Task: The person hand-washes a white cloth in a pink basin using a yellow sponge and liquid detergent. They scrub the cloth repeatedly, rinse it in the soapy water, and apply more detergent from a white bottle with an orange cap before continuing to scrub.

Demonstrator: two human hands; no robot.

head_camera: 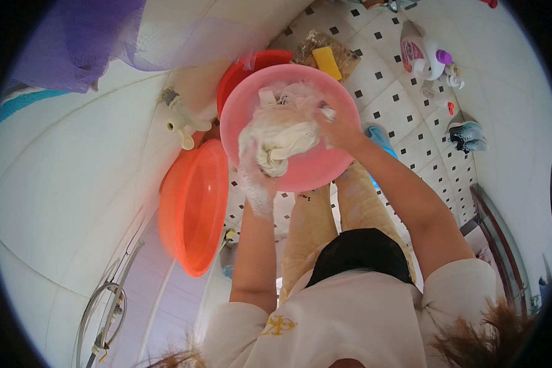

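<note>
A pink plastic basin (303,172) is in front of me, above my knees. In it a wet white cloth (285,138) lies bunched up, with soap suds around its far side. My left hand (256,177), coated in white foam up to the wrist, grips the near left part of the cloth. On the right side of the basin is my right hand (338,122), blurred by motion at the edge of the cloth. A small white piece shows at its fingers; whether it is cloth or something else cannot be told.
A red basin (227,85) stands partly behind the pink one. An orange basin (202,207) leans at the left wall, below a tap (181,120). A yellow sponge or block (326,63) lies on a worn board (347,57). A detergent bottle (421,57) and shoes (468,136) line the right wall.
</note>
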